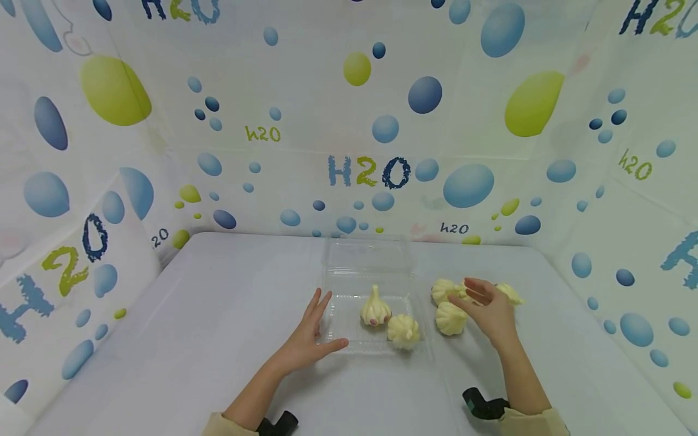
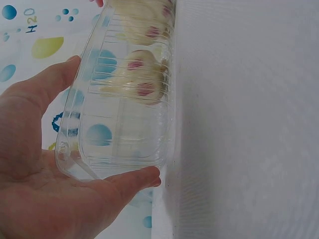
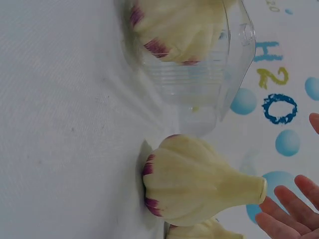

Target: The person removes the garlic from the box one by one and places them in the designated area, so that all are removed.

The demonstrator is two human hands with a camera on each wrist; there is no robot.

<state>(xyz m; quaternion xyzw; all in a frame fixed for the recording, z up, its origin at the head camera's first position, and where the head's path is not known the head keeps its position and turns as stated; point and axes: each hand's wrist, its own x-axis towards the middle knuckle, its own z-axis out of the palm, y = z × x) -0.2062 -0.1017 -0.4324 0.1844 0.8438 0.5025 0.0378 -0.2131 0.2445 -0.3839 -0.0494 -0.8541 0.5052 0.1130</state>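
Observation:
A clear plastic clamshell container (image 1: pixel 343 312), its lid (image 1: pixel 368 257) folded back, lies on the white table. Two garlic bulbs are inside: one with its stem up (image 1: pixel 376 310), the other (image 1: pixel 403 332) at the front right corner. My left hand (image 1: pixel 305 345) rests at the container's left side, fingers and thumb spread and fairly straight. Right of the container, my right hand (image 1: pixel 493 312) hovers over loose garlic bulbs with relaxed fingers, holding nothing. The nearest bulb (image 1: pixel 451 319) stands upright in the right wrist view, its stem close to the fingertips. My hand partly hides the bulbs behind.
Another garlic bulb (image 1: pixel 511 293) lies beyond the right hand. A patterned sheet (image 1: pixel 305 139) with blue and green spots hangs behind and beside the table (image 1: pixel 218 339). Black wrist camera mounts (image 1: pixel 482 404) sit below both forearms.

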